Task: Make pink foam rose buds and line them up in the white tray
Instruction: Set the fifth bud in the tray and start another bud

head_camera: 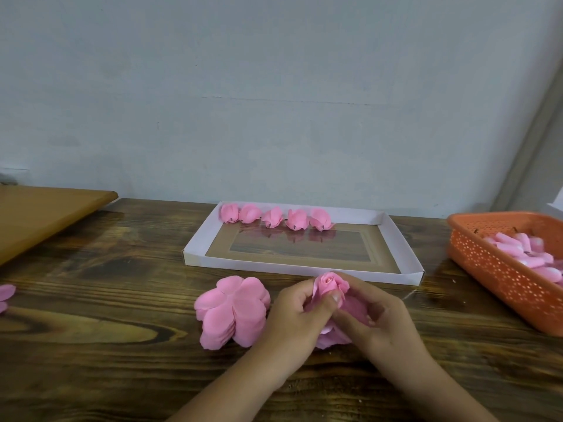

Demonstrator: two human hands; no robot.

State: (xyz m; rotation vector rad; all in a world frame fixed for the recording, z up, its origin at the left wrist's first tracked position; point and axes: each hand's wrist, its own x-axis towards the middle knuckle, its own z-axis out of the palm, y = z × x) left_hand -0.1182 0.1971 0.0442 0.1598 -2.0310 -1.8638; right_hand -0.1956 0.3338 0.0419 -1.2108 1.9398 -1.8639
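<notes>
both hands, left hand [297,312] and right hand [376,315], pinching a rose bud [329,284] at 6 o'clock of the white tray [195,254], petal stack [231,312] at 9, orange basket [499,269] at 3.

Both hands, left [297,312] and right [377,318], pinch rose bud [329,284]; 5 finished buds [275,218] line white tray [399,239] far edge.

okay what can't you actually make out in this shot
Head view only:
- Lower part of the pink foam rose bud: covered by the left hand and right hand.
- Orange perforated plastic basket: cut off by the right edge.
- Pink foam pieces: cut off by the left edge.
</notes>
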